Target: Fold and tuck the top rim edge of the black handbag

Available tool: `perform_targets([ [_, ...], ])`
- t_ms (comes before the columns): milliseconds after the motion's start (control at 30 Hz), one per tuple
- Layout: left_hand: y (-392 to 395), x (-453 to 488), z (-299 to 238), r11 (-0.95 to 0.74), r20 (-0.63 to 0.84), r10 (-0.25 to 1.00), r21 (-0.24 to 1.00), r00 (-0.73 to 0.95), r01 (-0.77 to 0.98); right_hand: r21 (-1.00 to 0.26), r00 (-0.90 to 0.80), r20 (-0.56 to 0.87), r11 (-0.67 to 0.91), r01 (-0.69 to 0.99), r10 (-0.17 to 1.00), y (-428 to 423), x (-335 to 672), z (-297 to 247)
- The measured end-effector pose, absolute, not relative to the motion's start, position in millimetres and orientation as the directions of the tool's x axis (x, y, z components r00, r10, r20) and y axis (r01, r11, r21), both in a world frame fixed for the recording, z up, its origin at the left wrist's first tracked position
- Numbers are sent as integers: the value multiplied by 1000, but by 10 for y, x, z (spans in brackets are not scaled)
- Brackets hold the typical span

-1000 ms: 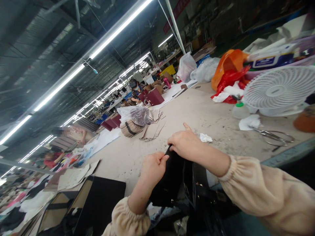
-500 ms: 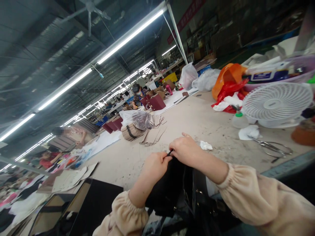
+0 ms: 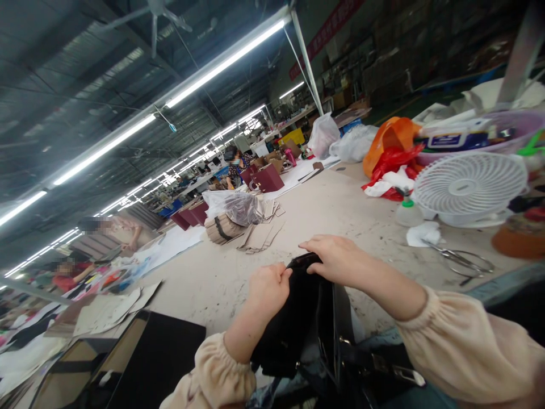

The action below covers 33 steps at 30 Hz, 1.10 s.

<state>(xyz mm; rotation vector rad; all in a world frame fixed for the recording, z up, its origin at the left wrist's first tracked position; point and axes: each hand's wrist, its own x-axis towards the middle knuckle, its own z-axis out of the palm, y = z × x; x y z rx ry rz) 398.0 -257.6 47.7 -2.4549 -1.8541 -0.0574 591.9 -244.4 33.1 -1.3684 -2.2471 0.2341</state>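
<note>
A black leather bag (image 3: 306, 324) with metal fittings stands against the near edge of a long worktable (image 3: 340, 210). My left hand (image 3: 267, 289) is closed in a fist, pinching the bag's top edge on its left side. My right hand (image 3: 336, 258) lies over the top of the bag, fingers curled onto its upper rim. Both forearms wear beige sleeves with gathered cuffs.
A white fan (image 3: 468, 187), scissors (image 3: 462, 261), a small bottle (image 3: 406, 210), crumpled tissue (image 3: 421, 233) and orange and red plastic bags (image 3: 389, 147) lie at the right. Cardboard stacks under a plastic bag (image 3: 234, 218) sit mid-table. A black box (image 3: 157, 363) stands lower left. Other workers sit far off.
My right hand has shifted from pinching beside the left hand to resting over the bag's top rim. The bag's upper edge shows more. The camera tilted slightly.
</note>
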Motion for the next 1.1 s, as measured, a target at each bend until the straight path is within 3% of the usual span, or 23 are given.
perform_targets([
  [267,-2571,3965,446,-306,100,946,-35,308,951,-332,-514,334,609,720,790,-2398,5808,451],
  [467,-2572,3976,451,-313,96,944,-45,316,949,-285,-525,309,604,744,793,-2366,5776,383],
  [1100,-2575,3967,432,-336,112,935,-26,336,942,-252,-349,311,431,867,884,-2413,5625,404],
])
